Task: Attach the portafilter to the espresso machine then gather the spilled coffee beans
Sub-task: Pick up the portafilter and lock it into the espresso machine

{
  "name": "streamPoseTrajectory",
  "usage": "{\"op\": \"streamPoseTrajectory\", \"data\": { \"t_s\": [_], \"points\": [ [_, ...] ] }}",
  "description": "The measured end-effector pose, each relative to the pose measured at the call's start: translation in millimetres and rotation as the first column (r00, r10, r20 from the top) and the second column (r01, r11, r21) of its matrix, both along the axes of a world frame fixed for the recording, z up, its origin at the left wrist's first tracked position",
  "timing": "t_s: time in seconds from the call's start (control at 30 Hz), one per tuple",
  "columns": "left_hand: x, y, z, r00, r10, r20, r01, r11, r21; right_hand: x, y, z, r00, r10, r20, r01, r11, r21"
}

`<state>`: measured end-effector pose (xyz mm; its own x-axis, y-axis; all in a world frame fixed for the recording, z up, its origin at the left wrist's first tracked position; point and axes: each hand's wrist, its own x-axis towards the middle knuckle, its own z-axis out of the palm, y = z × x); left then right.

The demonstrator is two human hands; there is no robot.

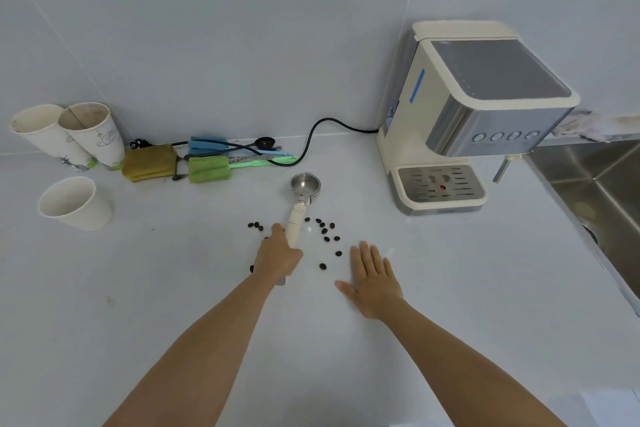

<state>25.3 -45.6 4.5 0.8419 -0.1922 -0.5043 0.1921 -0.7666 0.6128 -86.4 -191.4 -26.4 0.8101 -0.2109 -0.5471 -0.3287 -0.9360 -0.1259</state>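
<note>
Portafilter (300, 204) lies near the counter's centre, basket toward twelve o'clock, the left hand (278, 255) closed around its cream handle. At the left hand's three o'clock the right hand (372, 279) rests flat, fingers spread, holding nothing. Coffee beans (325, 230) lie scattered on both sides of the handle, so a careless lift or swing could sweep them wider. Toward two o'clock the espresso machine (460, 121) has bare counter before it; the sink (595, 180) edge at three o'clock could swallow rolling beans.
</note>
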Motion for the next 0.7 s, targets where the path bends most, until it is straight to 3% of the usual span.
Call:
{"op": "streamPoseTrajectory", "data": {
  "t_s": [0.2,0.4,0.53,0.7],
  "points": [
    [3.0,-20.1,16.2,0.974,-0.204,0.094,0.2,0.978,0.054,7.9,-31.9,47.3,0.943,-0.12,0.311,0.124,0.992,0.007],
    [-0.3,-66.1,30.1,0.937,-0.333,0.107,0.331,0.943,0.039,9.7,-88.2,120.4,0.747,-0.203,0.633,0.285,0.958,-0.029],
    [-3.8,-97.0,41.4,0.901,-0.419,0.113,0.416,0.908,0.049,8.8,-123.5,162.3,0.668,-0.196,0.718,0.365,0.927,-0.086],
    [4.8,-134.5,57.2,0.842,-0.531,0.094,0.531,0.847,0.028,17.4,-165.1,189.1,0.709,-0.187,0.68,0.385,0.91,-0.152]
  ]
}}
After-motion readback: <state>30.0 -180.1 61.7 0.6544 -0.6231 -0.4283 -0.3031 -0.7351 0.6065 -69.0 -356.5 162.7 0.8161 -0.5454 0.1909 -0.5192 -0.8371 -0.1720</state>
